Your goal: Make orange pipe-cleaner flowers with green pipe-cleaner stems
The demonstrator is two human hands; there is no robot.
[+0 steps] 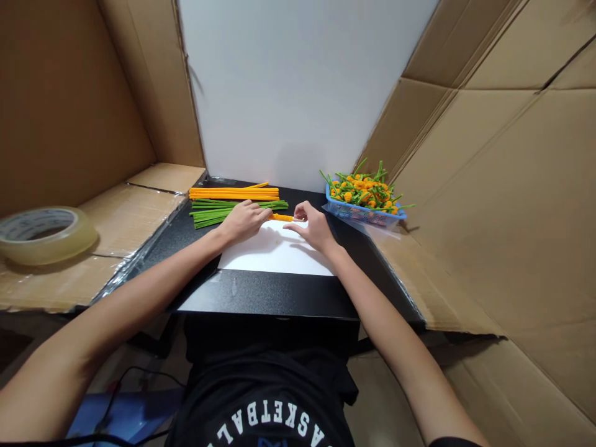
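Note:
My left hand (248, 220) pinches the left end of an orange pipe cleaner (282, 217), which looks wound into a tight coil. A thin, light rod (298, 220) shows at the coil's right end. My right hand (316, 228) has its fingers curled at that rod, while its thumb sticks out to the left below. Both hands are over the top part of a white sheet of paper (279, 257). Just behind my left hand lie straight green pipe cleaners (209, 214), and behind those a bundle of orange pipe cleaners (228, 194).
A blue basket (365, 214) full of orange-and-green pipe cleaner pieces (367, 189) stands at the back right. On cardboard at the left lies a roll of clear tape (46, 233). Cardboard walls (503, 186) flank the black table (265, 295), with a white panel (298, 81) behind.

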